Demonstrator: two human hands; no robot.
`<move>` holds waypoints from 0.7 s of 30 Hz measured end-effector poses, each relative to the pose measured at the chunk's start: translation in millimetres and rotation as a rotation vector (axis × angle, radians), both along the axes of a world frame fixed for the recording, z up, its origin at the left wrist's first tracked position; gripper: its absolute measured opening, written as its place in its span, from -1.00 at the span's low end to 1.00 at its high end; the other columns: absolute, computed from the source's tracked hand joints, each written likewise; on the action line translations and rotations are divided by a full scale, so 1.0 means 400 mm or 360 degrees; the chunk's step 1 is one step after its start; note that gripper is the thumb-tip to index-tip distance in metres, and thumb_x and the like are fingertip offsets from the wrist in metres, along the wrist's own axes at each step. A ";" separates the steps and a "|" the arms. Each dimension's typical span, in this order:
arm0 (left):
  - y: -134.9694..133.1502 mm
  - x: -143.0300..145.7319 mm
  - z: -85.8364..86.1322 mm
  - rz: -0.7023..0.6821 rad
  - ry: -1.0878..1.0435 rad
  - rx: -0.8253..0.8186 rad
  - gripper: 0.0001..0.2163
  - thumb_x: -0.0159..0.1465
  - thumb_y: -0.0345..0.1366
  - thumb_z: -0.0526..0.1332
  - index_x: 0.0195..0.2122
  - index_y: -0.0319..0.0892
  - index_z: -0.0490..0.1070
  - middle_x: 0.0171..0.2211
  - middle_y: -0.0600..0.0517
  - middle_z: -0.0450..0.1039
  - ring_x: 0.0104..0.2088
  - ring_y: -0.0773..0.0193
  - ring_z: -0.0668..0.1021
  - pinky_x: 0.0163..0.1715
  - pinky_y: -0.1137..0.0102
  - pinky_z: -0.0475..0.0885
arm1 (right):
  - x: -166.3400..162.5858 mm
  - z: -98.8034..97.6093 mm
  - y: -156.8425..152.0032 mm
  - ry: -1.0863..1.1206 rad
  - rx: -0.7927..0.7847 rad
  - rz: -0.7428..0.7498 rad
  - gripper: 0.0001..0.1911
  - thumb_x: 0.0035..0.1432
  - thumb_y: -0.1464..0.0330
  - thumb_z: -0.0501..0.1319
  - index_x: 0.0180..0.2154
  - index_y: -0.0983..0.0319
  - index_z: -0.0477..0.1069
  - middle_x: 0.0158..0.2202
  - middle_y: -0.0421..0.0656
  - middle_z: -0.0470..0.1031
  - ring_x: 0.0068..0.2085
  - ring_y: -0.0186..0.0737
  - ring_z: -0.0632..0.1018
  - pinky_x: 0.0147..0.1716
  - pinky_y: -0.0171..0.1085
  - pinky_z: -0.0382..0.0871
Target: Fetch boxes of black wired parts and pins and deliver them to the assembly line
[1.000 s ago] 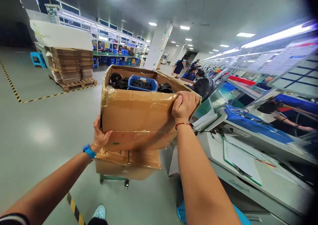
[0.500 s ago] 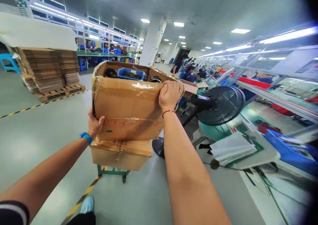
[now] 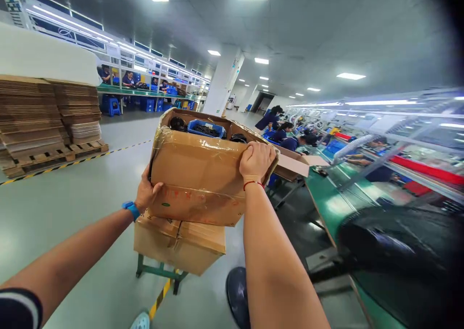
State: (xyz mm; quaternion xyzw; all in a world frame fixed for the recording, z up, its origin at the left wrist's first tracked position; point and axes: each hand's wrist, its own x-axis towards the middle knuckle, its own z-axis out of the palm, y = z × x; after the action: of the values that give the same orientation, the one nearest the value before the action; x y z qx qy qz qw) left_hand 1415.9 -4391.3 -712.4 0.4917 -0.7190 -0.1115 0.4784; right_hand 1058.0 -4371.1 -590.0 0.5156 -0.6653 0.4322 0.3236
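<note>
An open cardboard box (image 3: 197, 176) wrapped in clear tape sits on top of a second cardboard box (image 3: 177, 244), which rests on a green cart (image 3: 159, 272). Inside the top box lie a blue bin (image 3: 206, 128) of black parts and other black items. My left hand (image 3: 147, 193), with a blue wristband, presses on the box's lower left corner. My right hand (image 3: 256, 162) grips the top rim at the right corner.
A green assembly line (image 3: 331, 203) with several seated workers runs along the right. A black fan (image 3: 391, 251) stands close at the right. Stacked flat cardboard on pallets (image 3: 47, 121) lies at the left. A white pillar (image 3: 224, 84) stands ahead. Yellow-black floor tape crosses the grey floor.
The cart and boxes have rolled forward along the aisle; the fan now sits beside me at the right. Both hands keep their hold on the top box.
</note>
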 end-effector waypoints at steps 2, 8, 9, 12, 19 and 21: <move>-0.008 0.008 -0.004 0.0001 0.0000 0.0032 -0.20 0.15 0.16 0.10 0.25 -0.26 -0.11 0.10 -0.27 0.25 0.01 -0.05 0.45 -0.08 0.11 0.43 | 0.009 -0.005 -0.006 -0.0001 0.0004 0.0002 -0.73 0.18 0.38 -0.10 -0.35 0.24 0.35 -0.34 -0.10 0.43 -0.19 -0.12 0.37 0.02 -0.09 0.12; -0.080 0.076 -0.007 -0.0139 -0.0119 0.0083 -0.20 0.16 0.13 0.12 0.27 -0.25 -0.13 0.17 -0.29 0.16 0.13 -0.07 0.34 0.07 0.06 0.32 | 0.059 -0.028 -0.072 -0.0049 0.0047 0.0022 -0.71 0.17 0.36 -0.12 -0.34 0.24 0.36 -0.32 -0.07 0.45 -0.17 -0.11 0.39 0.05 -0.05 0.12; -0.091 0.092 -0.007 -0.0175 -0.0135 0.0052 -0.19 0.16 0.13 0.12 0.27 -0.26 -0.15 0.18 -0.30 0.13 0.16 -0.07 0.31 0.10 0.06 0.29 | 0.072 -0.028 -0.082 -0.0055 0.0040 0.0013 -0.71 0.16 0.36 -0.12 -0.34 0.24 0.36 -0.32 -0.06 0.45 -0.17 -0.10 0.40 0.05 -0.04 0.13; -0.109 0.136 -0.006 -0.0221 -0.0092 -0.0136 -0.21 0.18 0.10 0.12 0.28 -0.26 -0.17 0.22 -0.31 0.04 0.22 -0.06 0.21 0.16 0.05 0.21 | 0.111 -0.017 -0.094 -0.0066 0.0018 -0.0001 -0.69 0.16 0.34 -0.14 -0.33 0.24 0.35 -0.30 -0.05 0.44 -0.15 -0.09 0.40 0.04 -0.02 0.15; -0.124 0.191 -0.010 -0.0337 -0.0017 -0.0272 -0.26 0.21 0.01 0.15 0.29 -0.21 -0.15 0.25 -0.28 -0.02 0.25 -0.05 0.13 0.18 -0.02 0.14 | 0.190 -0.015 -0.099 -0.0123 -0.0051 -0.0116 -0.63 0.21 0.33 -0.17 -0.24 0.24 0.38 -0.12 -0.05 0.45 0.02 -0.10 0.37 0.10 -0.02 0.13; -0.140 0.198 -0.016 -0.0367 -0.0013 -0.0300 -0.26 0.21 0.00 0.15 0.29 -0.20 -0.15 0.25 -0.27 -0.02 0.25 -0.05 0.12 0.18 -0.02 0.14 | 0.207 -0.024 -0.112 -0.0180 -0.0031 -0.0175 -0.62 0.22 0.32 -0.18 -0.20 0.24 0.37 -0.05 -0.07 0.43 0.09 -0.10 0.33 0.13 -0.01 0.11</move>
State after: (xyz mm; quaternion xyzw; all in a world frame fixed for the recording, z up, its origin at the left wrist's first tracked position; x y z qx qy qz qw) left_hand 1495.3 -4447.4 -719.0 0.3592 -0.7798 -0.0957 0.5036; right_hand 1140.8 -4416.0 -599.4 0.4499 -0.7056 0.4487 0.3136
